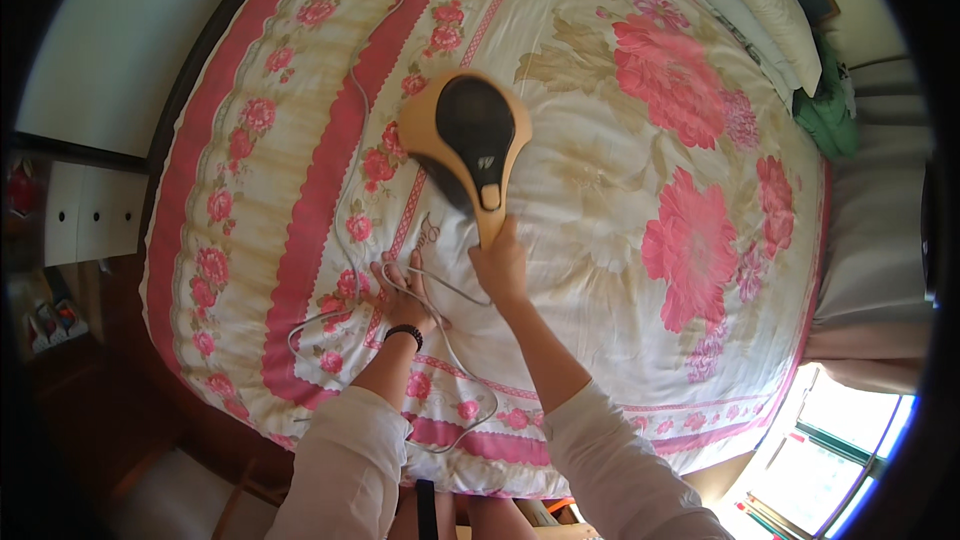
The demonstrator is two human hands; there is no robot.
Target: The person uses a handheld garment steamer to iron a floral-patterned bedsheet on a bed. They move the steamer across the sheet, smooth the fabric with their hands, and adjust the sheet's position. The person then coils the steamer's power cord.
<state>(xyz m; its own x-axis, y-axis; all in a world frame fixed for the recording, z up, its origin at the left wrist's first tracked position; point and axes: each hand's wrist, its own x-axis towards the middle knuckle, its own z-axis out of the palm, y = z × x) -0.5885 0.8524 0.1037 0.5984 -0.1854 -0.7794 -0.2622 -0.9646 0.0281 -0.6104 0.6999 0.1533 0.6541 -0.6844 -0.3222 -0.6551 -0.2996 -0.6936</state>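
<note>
Two bare hands work over a bed, set apart from one another. Right hand [502,265]: fingers wrapped around the narrow handle of a tan plastic handheld vacuum-like appliance [475,120] with a glossy black teardrop-shaped panel and a tan button low on it. Appliance position: above the middle of the bed, wide head pointing away from the person, handle toward them. Whether its underside touches the fabric cannot be told.

Left hand [405,295]: palm down on the fabric, left of and nearer the person than the appliance, fingers spread. A black beaded bracelet [404,333] circles that wrist. One thin pale grey cord [362,140] runs down from the far side of the bed and lies in loose loops around the left hand, one stretch crossing it.

Surface: cream bedspread [590,340] printed with large pink flowers, pink scalloped bands and rows of small roses; shallow creases visible. Far right corner: white pillows [770,5], with a bunched green cloth [830,115] beside them. Right edge: grey curtain [870,210], hanging near a bright window [815,450].
</note>
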